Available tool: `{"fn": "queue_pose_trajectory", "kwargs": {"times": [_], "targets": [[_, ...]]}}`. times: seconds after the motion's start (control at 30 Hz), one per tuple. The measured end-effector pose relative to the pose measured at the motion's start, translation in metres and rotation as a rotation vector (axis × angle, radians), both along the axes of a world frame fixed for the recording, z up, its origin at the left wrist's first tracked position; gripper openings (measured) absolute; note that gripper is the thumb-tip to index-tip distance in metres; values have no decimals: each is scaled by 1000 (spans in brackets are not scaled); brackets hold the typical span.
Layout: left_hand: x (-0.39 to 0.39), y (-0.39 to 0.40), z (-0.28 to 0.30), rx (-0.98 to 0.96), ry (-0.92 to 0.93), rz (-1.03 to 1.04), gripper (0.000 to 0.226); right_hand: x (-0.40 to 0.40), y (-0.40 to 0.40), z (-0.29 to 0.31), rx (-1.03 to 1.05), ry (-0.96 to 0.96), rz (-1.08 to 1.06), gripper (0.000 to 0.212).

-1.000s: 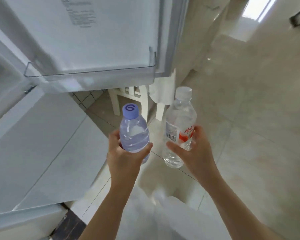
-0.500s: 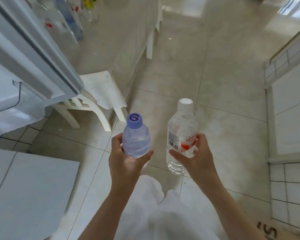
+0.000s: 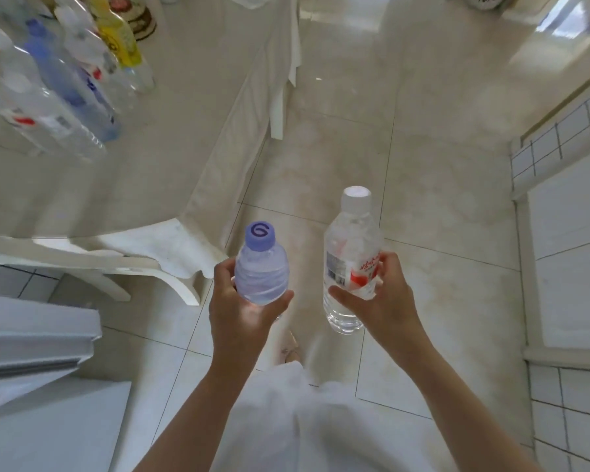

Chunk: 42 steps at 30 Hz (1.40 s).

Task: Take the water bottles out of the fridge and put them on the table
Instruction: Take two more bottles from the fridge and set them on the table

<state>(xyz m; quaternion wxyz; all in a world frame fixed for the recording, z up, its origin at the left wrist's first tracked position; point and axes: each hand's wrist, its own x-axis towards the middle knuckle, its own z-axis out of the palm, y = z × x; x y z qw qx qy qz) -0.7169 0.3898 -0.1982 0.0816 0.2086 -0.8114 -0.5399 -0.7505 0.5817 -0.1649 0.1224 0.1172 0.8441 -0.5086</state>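
The left hand (image 3: 242, 311) grips a short bottle (image 3: 261, 274) with a purple cap, fingers curled round its lower part. The right hand (image 3: 382, 298) grips a taller clear bottle (image 3: 349, 264) with a white cap and a red and white label, thumb and fingers wrapped round its middle. Both bottles are held upright over the tiled floor (image 3: 423, 165), close to each other but not touching.

The worktop (image 3: 171, 137) lies up and to the left, covered with a pale cloth that hangs over its edge. A bunch of other bottles (image 3: 65, 83) stands on its far left part, some clear, one blue, one with a yellow label. They look blurry. A white chair (image 3: 123, 264) sits between the hands and the worktop, tucked partly under it. The fridge door (image 3: 38, 342) shows at the lower left. A tiled wall (image 3: 566, 158) runs along the right side.
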Motion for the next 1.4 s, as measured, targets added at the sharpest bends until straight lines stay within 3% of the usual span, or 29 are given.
{"fn": "queue_pose_trajectory", "kwargs": {"times": [0.37, 0.67, 0.9, 1.03, 1.23, 1.4], "targets": [[-145, -26, -4, 90, -4, 142, 66, -160, -32, -2, -25, 3, 70, 66], [-271, -35, -9, 222, -24, 443, 62, -323, -59, 2, -7, 39, 341, 68], [-347, -52, 0, 55, -40, 677, 63, -441, -105, 8, 31, 108, 619, 66], [-371, -75, 2, 1, -67, 790, 61, -486, -147, 5, 47, 159, 708, 63], [-401, -128, 0, 80, -67, 875, 54, -532, -220, -10, 32, 166, 800, 63], [-428, -183, -10, 64, -71, 902, 63, -558, -283, -16, 10, 167, 845, 64]]}}
